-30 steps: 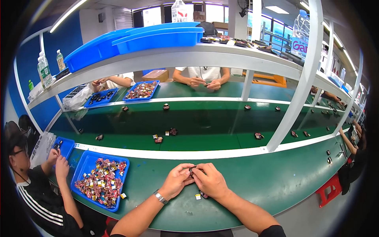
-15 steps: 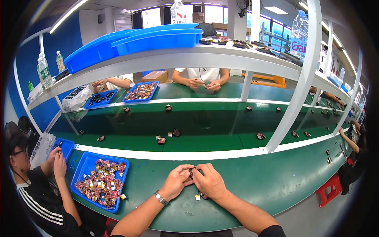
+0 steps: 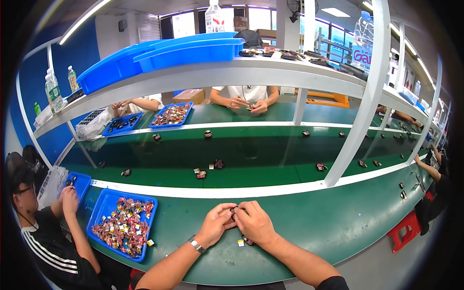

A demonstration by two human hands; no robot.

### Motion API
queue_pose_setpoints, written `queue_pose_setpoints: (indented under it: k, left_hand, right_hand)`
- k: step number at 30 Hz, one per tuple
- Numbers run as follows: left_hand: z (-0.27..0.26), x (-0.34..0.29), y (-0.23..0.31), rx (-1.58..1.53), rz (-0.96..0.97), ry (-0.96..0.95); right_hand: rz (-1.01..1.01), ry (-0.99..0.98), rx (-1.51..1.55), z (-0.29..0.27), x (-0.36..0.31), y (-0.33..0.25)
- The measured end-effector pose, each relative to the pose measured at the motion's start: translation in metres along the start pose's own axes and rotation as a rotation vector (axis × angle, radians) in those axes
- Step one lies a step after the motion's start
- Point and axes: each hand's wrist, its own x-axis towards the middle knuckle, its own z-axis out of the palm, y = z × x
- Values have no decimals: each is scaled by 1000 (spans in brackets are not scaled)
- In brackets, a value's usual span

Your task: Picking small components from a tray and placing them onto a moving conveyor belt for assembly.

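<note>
My left hand (image 3: 216, 225) and my right hand (image 3: 255, 223) meet over the near green bench, fingertips pinched together. Between them is a small dark electronic part (image 3: 234, 212), mostly covered by my fingers. My left hand steadies it from the left, while the right fingers press on it from above. Just below my hands, a small white-and-yellow piece (image 3: 240, 243) lies on the bench, beside a dark part (image 3: 248, 240) half hidden under my right hand. Left of my forearm, a blue tray (image 3: 155, 212) holds a heap of small reddish parts with white and yellow pieces.
A green conveyor belt (image 3: 261, 176) with scattered small parts runs beyond a white rail (image 3: 217, 192). A white post (image 3: 357, 101) rises at right, supporting a shelf (image 3: 270, 65) with blue trays and bottles. Co-workers sit at left, opposite and far right. A red stool (image 3: 405, 232) stands at right.
Parts on the belt have shifted slightly right. My hands keep nearly the same pose around the small part. The co-worker at left has moved the head and hands a little.
</note>
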Motion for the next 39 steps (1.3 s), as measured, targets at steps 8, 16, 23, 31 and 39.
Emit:
queue_pose_setpoints:
  k: [8,16,23,31,39]
  left_hand:
    - [0,3,-7,127,104,77]
    - [2,3,-10,231,123,118]
    - [1,2,-13,299,171,98]
    - [3,2,-12,309,174,85]
    - [-1,4,-9,256,171,21]
  right_hand:
    - [172,-3,176,-6,4,2]
    - [430,-71,527,1,-1,8]
    - [440,-55,529,2,0,2]
    - [430,-61,519,1,0,4]
    - [431,-33,540,1,2,5]
